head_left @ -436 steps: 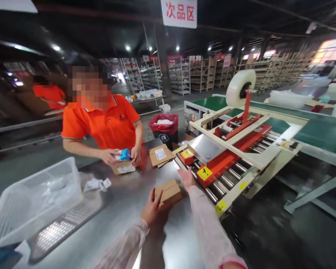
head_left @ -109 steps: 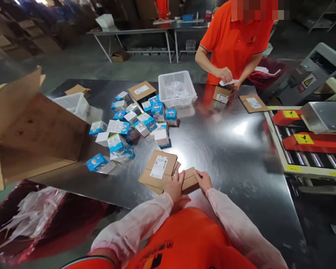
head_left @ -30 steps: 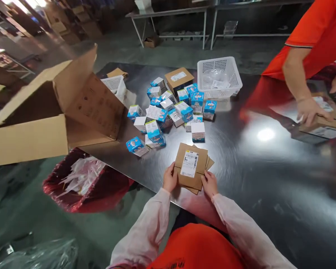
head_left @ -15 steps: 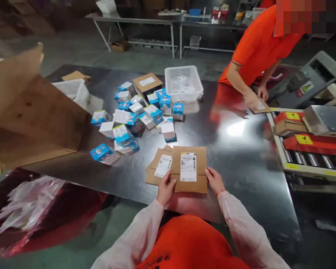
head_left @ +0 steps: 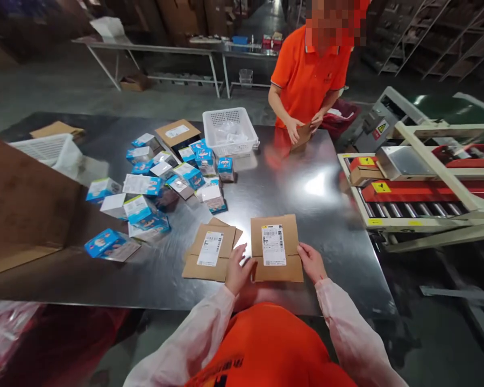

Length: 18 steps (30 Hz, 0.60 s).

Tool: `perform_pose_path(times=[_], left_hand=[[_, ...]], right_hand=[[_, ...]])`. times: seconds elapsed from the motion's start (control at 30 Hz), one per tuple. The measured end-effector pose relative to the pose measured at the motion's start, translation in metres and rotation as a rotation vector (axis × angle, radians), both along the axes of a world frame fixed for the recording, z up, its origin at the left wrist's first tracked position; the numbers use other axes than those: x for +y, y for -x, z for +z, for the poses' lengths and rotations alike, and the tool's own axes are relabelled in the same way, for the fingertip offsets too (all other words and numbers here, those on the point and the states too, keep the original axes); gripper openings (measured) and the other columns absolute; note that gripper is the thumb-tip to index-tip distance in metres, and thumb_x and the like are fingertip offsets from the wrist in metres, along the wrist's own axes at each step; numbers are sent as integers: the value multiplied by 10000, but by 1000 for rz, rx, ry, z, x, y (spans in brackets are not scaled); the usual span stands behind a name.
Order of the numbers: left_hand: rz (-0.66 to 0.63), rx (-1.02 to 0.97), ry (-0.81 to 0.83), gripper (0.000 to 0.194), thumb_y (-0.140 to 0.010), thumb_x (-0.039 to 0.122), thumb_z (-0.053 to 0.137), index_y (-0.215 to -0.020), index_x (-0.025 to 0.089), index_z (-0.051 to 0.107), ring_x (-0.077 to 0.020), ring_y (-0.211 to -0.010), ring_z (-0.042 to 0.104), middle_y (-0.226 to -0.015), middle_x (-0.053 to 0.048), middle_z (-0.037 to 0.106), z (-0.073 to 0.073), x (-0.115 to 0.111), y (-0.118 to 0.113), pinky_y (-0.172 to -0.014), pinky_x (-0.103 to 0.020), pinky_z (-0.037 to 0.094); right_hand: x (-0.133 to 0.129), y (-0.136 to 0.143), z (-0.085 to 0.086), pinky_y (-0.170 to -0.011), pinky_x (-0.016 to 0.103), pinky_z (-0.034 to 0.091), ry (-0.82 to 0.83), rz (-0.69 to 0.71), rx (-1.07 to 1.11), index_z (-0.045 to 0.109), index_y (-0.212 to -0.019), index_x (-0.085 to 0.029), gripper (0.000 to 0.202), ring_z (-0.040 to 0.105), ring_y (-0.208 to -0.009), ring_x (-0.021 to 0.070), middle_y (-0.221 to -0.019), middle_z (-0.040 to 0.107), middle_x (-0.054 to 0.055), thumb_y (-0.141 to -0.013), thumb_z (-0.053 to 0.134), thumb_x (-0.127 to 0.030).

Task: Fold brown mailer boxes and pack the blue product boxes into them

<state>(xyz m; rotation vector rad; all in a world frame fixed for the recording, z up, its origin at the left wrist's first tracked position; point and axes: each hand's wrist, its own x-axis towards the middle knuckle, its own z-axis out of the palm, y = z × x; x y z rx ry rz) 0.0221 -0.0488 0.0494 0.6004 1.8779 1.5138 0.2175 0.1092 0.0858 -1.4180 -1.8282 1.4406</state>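
A flat brown carton with a white label lies near the table's front edge. My right hand grips its right edge between thumb and fingers. At its lower left side is my left hand, fingers apart, the fingertips close to the carton's edge. Left of that hand, a second labelled flat carton overlaps another flat piece of cardboard beneath it. A pile of blue and white small boxes spreads over the left of the metal table.
White baskets and a brown box stand behind the pile. A large open carton blocks the left side. Across the table, a person handles cardboard; a roller conveyor is at the right.
The view has turned right. The held carton has shifted right, away from the other flat cartons, and my left hand's fingers have come off it. The other person has turned from the conveyor.
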Motion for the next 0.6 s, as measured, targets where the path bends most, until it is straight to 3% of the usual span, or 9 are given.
perform_pose_path(times=[0.13,0.2,0.3,0.4,0.43,0.5,0.53,0.6], left_hand=[[-104,-42,32,764,-651,356,827,-1334,149,554,-305,-1249,546,-1426,-182,510,15,41,1,-1004,-448,512],[-207,-163,85,868,-620,350,864,-1388,151,513,-320,-1223,572,-1448,-201,503,23,60,-3,-975,-443,523],[-313,-326,142,961,-615,317,869,-1460,176,433,-304,-1171,609,-1471,-211,483,33,71,-7,-875,-387,553],[-347,-409,150,961,-650,326,832,-1494,228,381,-282,-1116,636,-1509,-193,440,39,61,1,-747,-324,559],[-356,-431,159,955,-680,329,802,-1513,249,343,-274,-1100,644,-1518,-189,426,40,57,6,-732,-322,561],[-355,-369,201,948,-741,284,713,-1557,285,231,-263,-1090,649,-1516,-189,422,43,49,17,-760,-356,576],[-358,-246,218,950,-748,231,669,-1568,290,194,-263,-1125,634,-1512,-184,426,44,46,23,-819,-389,577],[-400,186,234,920,-716,120,607,-1555,276,266,-284,-1244,563,-1517,-164,422,50,44,34,-993,-465,515]], right_hand=[[-22,11,17,-883,436,524,-39,106,-73,716,-983,-145,423,669,-818,237,-917,730,119,-751,596,-478],[-38,21,17,-794,416,541,11,160,-53,688,-922,-163,389,643,-721,207,-831,700,85,-718,629,-489],[-55,33,3,-564,326,513,263,165,68,567,-851,-189,456,578,-604,157,-755,610,18,-595,707,-540],[-60,37,-14,-521,284,466,450,160,192,476,-852,-211,523,528,-592,135,-716,534,-18,-563,720,-572],[-60,39,-17,-552,294,477,400,156,201,474,-870,-213,497,528,-617,140,-727,537,-11,-594,707,-556],[-59,43,-14,-726,364,524,145,141,196,507,-908,-213,386,568,-779,177,-844,577,31,-651,686,-438],[-59,45,-10,-864,412,511,-21,192,194,533,-893,-214,300,568,-881,192,-900,587,42,-666,667,-358],[-62,53,1,-1099,470,364,-327,457,199,569,-764,-219,94,533,-978,187,-869,588,13,-676,601,-224]])
